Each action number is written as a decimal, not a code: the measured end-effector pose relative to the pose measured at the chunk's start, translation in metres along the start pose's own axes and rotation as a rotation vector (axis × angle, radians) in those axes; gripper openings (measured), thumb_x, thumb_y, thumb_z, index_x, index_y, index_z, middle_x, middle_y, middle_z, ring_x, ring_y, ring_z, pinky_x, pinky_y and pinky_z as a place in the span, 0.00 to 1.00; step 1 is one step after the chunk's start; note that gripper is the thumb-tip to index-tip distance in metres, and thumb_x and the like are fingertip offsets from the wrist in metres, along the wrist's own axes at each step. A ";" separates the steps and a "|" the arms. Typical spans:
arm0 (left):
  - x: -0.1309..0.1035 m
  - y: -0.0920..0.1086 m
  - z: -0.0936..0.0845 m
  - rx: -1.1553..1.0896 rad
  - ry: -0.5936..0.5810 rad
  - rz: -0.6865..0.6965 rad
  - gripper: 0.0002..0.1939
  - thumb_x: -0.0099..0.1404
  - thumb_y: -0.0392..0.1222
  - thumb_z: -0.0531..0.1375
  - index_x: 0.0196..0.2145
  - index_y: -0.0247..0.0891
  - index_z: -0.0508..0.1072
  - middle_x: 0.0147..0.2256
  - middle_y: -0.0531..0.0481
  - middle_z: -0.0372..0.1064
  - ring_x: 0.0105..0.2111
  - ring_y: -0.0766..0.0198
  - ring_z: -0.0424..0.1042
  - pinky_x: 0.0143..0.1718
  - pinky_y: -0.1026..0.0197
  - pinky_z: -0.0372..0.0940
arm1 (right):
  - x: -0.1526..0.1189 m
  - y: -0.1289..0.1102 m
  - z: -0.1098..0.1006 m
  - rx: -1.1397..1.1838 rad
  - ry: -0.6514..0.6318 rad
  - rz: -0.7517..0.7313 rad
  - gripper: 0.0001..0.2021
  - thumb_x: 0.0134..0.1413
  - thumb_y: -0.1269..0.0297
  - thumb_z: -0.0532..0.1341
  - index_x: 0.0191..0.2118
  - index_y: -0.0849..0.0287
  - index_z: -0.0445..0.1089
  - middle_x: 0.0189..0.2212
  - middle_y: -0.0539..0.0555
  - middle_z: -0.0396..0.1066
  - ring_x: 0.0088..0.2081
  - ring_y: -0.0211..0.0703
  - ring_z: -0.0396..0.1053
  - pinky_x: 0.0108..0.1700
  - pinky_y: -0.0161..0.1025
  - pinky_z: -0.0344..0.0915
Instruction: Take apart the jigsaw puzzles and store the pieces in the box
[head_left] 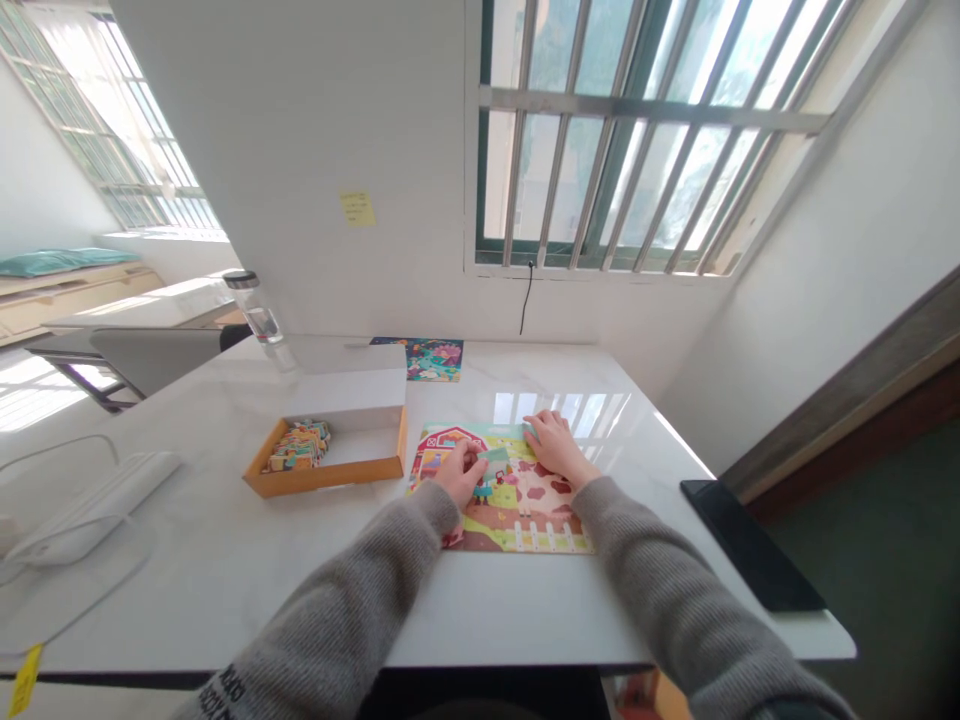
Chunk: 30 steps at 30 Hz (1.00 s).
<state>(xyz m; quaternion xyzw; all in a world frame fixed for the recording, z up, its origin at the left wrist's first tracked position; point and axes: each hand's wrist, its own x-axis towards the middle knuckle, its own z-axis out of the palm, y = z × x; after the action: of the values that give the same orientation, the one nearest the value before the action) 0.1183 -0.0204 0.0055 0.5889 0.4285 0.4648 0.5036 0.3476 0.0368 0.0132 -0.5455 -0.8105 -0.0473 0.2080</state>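
Observation:
A farm-scene jigsaw puzzle (pixel 532 515) lies flat on the white table, showing a red barn, a spotted cow and a white fence. Over its middle, my left hand (pixel 460 474) pinches a small green puzzle piece (pixel 495 461) between thumb and fingers. My right hand (pixel 553 446) rests on the puzzle's upper right part, fingers stretched out and holding nothing. Part of the picture is hidden under both hands and the sleeves. To the left, an orange-sided box (pixel 367 468) stands open with several puzzle pieces (pixel 301 446) heaped in its left half.
Behind the puzzle lies a dark, colourful picture sheet (pixel 436 360). A clear bottle (pixel 259 310) stands at the table's back left. On the left are a white power strip (pixel 97 508) and cables. A black flat device (pixel 750 545) lies along the right edge.

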 end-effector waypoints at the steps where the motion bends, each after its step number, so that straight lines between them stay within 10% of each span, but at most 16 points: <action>1: 0.000 0.001 0.000 0.002 -0.003 -0.007 0.16 0.58 0.50 0.63 0.33 0.40 0.59 0.20 0.62 0.57 0.19 0.70 0.61 0.23 0.65 0.58 | 0.001 0.000 0.000 0.004 0.010 0.007 0.15 0.64 0.62 0.54 0.50 0.60 0.70 0.45 0.63 0.66 0.48 0.54 0.60 0.52 0.48 0.58; 19: 0.008 0.007 -0.009 -0.100 -0.010 -0.098 0.21 0.58 0.52 0.63 0.37 0.41 0.56 0.28 0.62 0.60 0.17 0.69 0.71 0.17 0.67 0.62 | 0.008 0.012 -0.009 0.852 0.168 0.347 0.18 0.57 0.53 0.53 0.43 0.58 0.74 0.28 0.50 0.71 0.29 0.41 0.65 0.34 0.38 0.61; 30: 0.003 0.007 -0.009 0.001 -0.104 -0.042 0.15 0.58 0.46 0.62 0.34 0.41 0.59 0.21 0.60 0.65 0.20 0.68 0.69 0.23 0.65 0.61 | 0.001 -0.002 -0.021 0.209 0.049 -0.032 0.11 0.56 0.66 0.60 0.45 0.58 0.71 0.41 0.58 0.73 0.44 0.48 0.68 0.50 0.45 0.60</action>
<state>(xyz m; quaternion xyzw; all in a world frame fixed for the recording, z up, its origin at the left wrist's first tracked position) 0.1108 -0.0164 0.0130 0.6033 0.4141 0.4227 0.5346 0.3511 0.0302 0.0332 -0.5064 -0.8144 0.0211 0.2828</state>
